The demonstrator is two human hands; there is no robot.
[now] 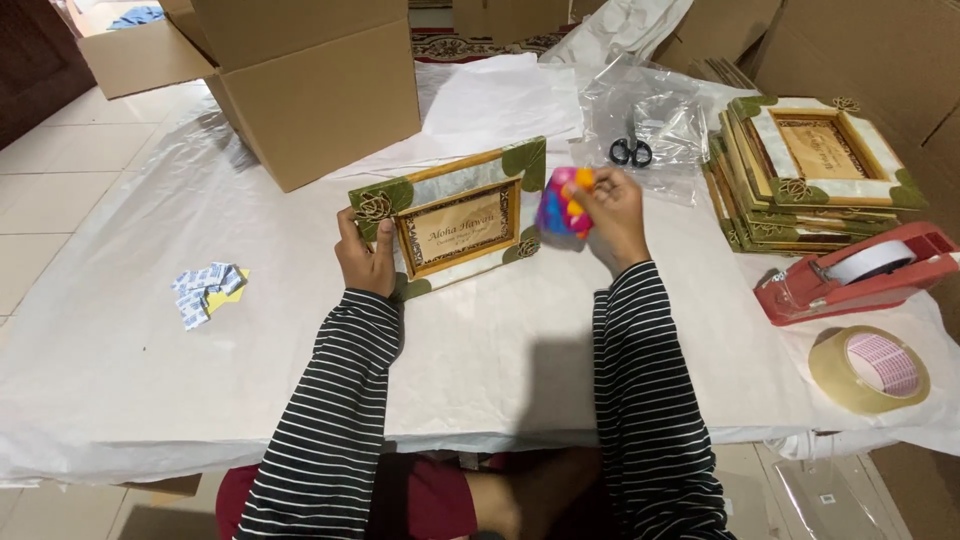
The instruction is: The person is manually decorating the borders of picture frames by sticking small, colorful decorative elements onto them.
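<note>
While your left hand (366,262) pinches the left edge of the picture frame (452,218) and props it tilted on its lower edge on the white paper (150,330) over the table, the frame has only that one-sided support. Your right hand (610,215) is closed around a bright multicoloured cloth (560,203), held at the frame's right edge (touching or just short, I cannot tell). Risk 1: a firm wipe from the right could pivot the frame about your left thumb and tip it flat; the glass front would take the knock. Risk 2: the paper looks slick, so the lower edge may skid. Risk 3: your right elbow sits near the tape dispenser (860,275) and tape roll (868,369); a wide sweep could nudge them.
</note>
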